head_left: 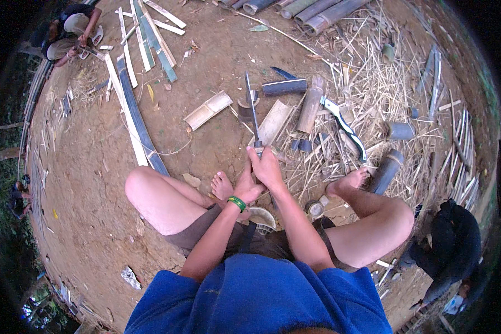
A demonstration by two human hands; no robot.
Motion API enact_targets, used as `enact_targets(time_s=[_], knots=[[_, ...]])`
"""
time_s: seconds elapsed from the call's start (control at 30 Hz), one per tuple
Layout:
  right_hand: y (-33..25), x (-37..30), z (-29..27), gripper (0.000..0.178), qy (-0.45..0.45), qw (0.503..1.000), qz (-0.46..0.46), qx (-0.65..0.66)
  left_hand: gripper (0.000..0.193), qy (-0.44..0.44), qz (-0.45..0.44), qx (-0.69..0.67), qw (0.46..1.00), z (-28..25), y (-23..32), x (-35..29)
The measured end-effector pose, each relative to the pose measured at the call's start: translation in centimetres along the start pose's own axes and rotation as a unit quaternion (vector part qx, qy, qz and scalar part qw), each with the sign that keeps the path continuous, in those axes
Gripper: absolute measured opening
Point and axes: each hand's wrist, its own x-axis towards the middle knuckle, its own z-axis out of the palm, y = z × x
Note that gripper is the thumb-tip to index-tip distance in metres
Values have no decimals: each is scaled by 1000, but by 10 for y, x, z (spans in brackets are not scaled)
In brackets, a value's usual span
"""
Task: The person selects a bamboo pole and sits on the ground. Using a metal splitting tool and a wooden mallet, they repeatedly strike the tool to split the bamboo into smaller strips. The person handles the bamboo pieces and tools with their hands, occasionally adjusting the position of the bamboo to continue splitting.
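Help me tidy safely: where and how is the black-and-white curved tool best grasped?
Probably around the middle of the curved tool, from above: it is slender there, nothing covers it, and its white end sits close to a bamboo tube.

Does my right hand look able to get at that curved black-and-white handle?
Probably yes: the curved black-and-white handle lies ahead and to the right of your right hand, with nothing seen covering it. That hand looks closed on the knife, though, so it would likely need freeing first.

Dirt ground point(94, 195), bamboo pieces point(310, 106), pale shavings point(362, 92)
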Motion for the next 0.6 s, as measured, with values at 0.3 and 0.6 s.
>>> enact_targets(time_s=[0.3, 0.6], knots=[[-6, 2, -5, 73, 6, 998, -28, -56, 52, 68, -89, 25, 993, 27, -14, 25], [60, 105, -55, 68, 253, 958, -13, -134, 31, 171, -106, 57, 978, 36, 0, 21]])
